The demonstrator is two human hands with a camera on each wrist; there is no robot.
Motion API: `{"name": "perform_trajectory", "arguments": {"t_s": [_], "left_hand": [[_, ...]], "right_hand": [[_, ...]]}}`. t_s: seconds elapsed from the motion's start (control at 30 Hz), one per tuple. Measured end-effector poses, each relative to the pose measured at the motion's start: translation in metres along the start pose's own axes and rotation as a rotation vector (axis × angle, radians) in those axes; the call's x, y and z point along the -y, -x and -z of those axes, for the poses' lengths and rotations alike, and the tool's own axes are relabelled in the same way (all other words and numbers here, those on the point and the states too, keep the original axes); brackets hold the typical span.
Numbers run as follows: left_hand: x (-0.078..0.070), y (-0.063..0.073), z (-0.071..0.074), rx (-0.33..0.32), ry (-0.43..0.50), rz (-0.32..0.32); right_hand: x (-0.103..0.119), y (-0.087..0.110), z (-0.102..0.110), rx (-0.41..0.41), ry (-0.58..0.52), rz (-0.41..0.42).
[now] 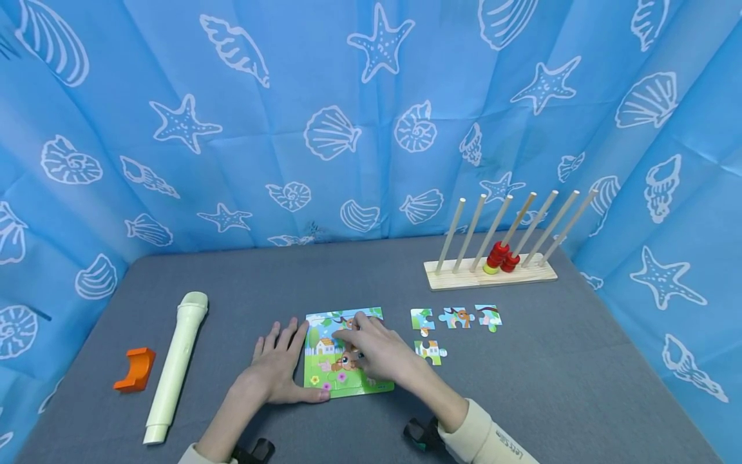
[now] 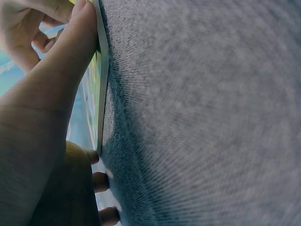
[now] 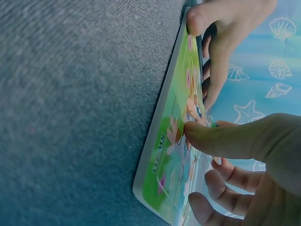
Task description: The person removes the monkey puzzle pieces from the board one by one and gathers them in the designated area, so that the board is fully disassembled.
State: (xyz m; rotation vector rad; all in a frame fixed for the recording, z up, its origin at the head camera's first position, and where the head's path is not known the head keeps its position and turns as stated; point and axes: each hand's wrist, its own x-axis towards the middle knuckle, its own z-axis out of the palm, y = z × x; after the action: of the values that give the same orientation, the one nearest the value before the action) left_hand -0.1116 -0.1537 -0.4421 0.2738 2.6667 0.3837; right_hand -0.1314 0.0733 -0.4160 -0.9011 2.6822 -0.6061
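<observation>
A jigsaw puzzle board with a cartoon animal and a small house lies flat on the table. My left hand spreads along its left side, fingers fairly straight, thumb on the near edge. Over the board's middle, my right hand pinches a puzzle piece, mostly hidden by the thumb and fingers; the thumb tip is right at the picture. To the right lie loose puzzle pieces: a top row with a left one, a middle one and a right one, and a house piece below.
A wooden peg stand with red and yellow-green beads is at the back right. On the left lie a pale green toy microphone and an orange curved block. A blue shell-patterned curtain surrounds the grey table.
</observation>
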Motion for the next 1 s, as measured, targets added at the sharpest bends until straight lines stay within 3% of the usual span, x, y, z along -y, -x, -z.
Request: {"name": "perform_trajectory", "arguments": {"t_s": [0.23, 0.67, 1.0], "left_hand": [[-0.001, 0.0, 0.0, -0.003, -0.003, 0.005], [-0.002, -0.001, -0.001, -0.01, -0.009, 0.011], [-0.002, -0.001, -0.001, -0.002, -0.01, 0.016]], "right_hand": [[-0.002, 0.001, -0.001, -0.029, 0.005, 0.041], [-0.008, 0.004, -0.003, -0.036, -0.017, 0.001], [-0.022, 0.018, 0.006, -0.072, -0.003, 0.004]]}}
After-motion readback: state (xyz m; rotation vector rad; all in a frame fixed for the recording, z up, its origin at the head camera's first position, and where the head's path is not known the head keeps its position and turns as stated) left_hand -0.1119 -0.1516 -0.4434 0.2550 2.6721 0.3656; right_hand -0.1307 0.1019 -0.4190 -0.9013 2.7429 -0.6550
